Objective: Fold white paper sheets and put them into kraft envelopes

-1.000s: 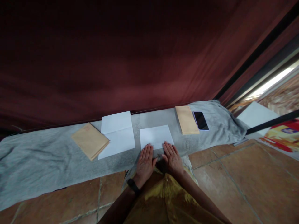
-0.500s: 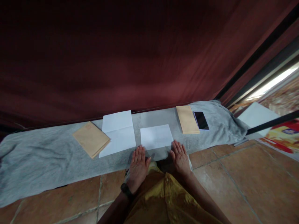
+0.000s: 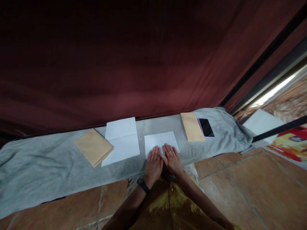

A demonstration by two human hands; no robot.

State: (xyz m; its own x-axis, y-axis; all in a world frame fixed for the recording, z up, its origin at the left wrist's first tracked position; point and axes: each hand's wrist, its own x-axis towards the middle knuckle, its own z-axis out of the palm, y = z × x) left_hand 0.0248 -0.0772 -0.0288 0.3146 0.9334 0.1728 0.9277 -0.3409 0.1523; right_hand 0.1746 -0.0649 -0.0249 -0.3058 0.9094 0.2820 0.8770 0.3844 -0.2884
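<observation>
A folded white sheet (image 3: 159, 140) lies on the grey cloth (image 3: 69, 172) in front of me. My left hand (image 3: 153, 163) rests palm down on its near edge, fingers stretched out. Beside it, my right hand (image 3: 172, 159) lies flat on the same edge, the two hands almost touching. Neither hand grips anything. To the left is a larger white sheet (image 3: 123, 140) with a crease across it, and a stack of brown envelopes (image 3: 93, 147) overlaps its left side. Another brown envelope stack (image 3: 192, 127) lies to the right.
A phone (image 3: 206, 127) lies right of the right-hand envelopes. Behind the cloth hangs a dark red curtain (image 3: 134, 80). A black bar (image 3: 278, 129) crosses the right side, near a white board (image 3: 261, 123) and a colourful printed sheet (image 3: 291, 140). Tiled floor shows below.
Both hands have moved inward from the sheet's near corners to the middle of its near edge, and now lie on the paper. The view has shifted slightly.
</observation>
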